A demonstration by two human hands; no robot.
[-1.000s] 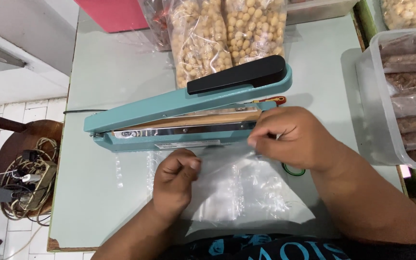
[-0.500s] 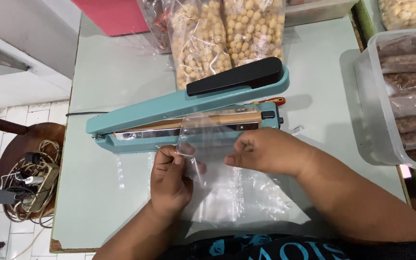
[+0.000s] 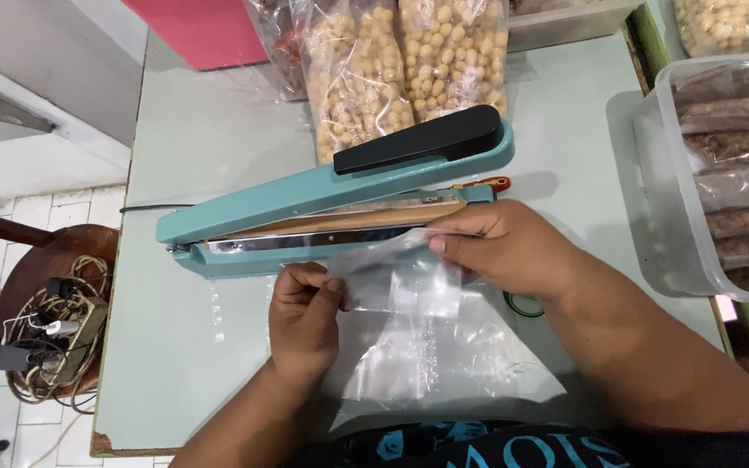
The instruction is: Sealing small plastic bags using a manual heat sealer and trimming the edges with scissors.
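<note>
The left hand (image 3: 303, 316) pinches the left edge of a clear plastic bag (image 3: 396, 279), which now lies lower and flatter than half a second ago, just in front of the teal heat sealer (image 3: 322, 204). The right hand (image 3: 504, 251) grips the bag's right end and has moved up toward the sealer's open bar, uncovering a green rubber band (image 3: 526, 305) on the surface (image 3: 201, 139).

Pale green table (image 3: 201, 139), teal heat sealer (image 3: 305, 204), snack bags (image 3: 405, 65), plastic tub (image 3: 652, 173)

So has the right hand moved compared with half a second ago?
Yes. The right hand has gone up, away from the person, to the sealer, and now overlaps its front edge, pinching the clear bag.
</note>
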